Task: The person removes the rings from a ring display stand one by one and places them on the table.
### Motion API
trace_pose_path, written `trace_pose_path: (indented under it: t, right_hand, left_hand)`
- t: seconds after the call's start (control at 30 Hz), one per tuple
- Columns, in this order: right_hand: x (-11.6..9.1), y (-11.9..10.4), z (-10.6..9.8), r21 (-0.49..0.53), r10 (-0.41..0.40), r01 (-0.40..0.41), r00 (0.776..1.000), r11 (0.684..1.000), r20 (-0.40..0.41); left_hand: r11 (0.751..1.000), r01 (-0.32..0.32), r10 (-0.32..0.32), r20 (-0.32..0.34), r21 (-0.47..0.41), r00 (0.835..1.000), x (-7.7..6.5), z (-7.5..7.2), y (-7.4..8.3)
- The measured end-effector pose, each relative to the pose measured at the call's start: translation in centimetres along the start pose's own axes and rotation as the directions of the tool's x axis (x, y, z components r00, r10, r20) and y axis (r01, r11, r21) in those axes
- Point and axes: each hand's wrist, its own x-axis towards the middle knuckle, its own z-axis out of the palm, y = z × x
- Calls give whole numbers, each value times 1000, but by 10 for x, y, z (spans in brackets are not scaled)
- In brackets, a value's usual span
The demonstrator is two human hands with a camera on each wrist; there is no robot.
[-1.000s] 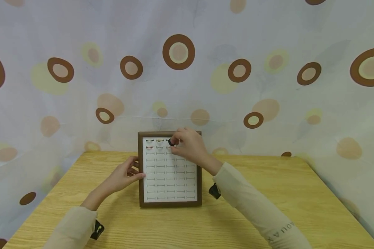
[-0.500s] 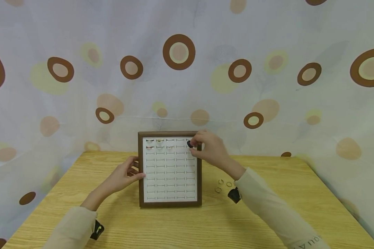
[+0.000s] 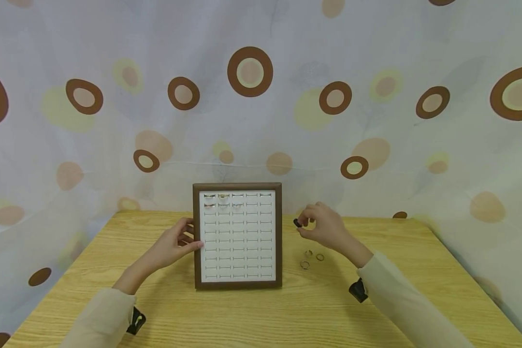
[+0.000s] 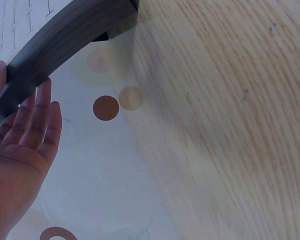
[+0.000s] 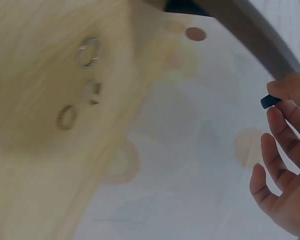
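Note:
A brown-framed ring display board (image 3: 238,241) with a white slotted face stands on the table. Several rings (image 3: 223,196) sit in its upper slots, toward the left. My left hand (image 3: 176,245) holds the board's left edge, thumb on the front and fingers behind the frame (image 4: 55,45). To the right of the board, my right hand (image 3: 326,227) pinches a small black ring (image 3: 297,223) between thumb and index finger, above the table. The right wrist view shows this dark ring (image 5: 270,101) partly hidden by the fingertips, the other fingers spread loosely.
Three loose metal rings lie on the wooden table (image 3: 243,319), right of the board; one metal ring (image 3: 305,265) is nearest the front. A patterned cloth (image 3: 261,130) hangs behind the table and along its sides.
My right hand has moved right and down from the board's top row, carrying the black ring off it. The loose rings came into view from behind the right arm. My left hand stays put.

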Motion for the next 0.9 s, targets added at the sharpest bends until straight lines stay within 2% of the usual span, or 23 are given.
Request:
trace_pose_path:
  t: [0.2,0.4,0.67,0.9]
  right_hand:
    - [-23,22,14,-19,51,-49,992,999,114]
    - [-41,38,25,-24,50,-45,976,999,213]
    - [-57,50,35,-8,59,-59,960,998,275]
    - [-63,56,41,-16,32,-28,958,999,284]
  left_hand:
    - [1000,0,0,-1,-3,1000,-1,0,2]
    - [1000,-3,3,-4,7,1000,1,1,-2]
    - [1000,0,0,-8,0,1000,1,1,-3]
    - [1000,10,-9,-11,23,1000,1,1,-2]
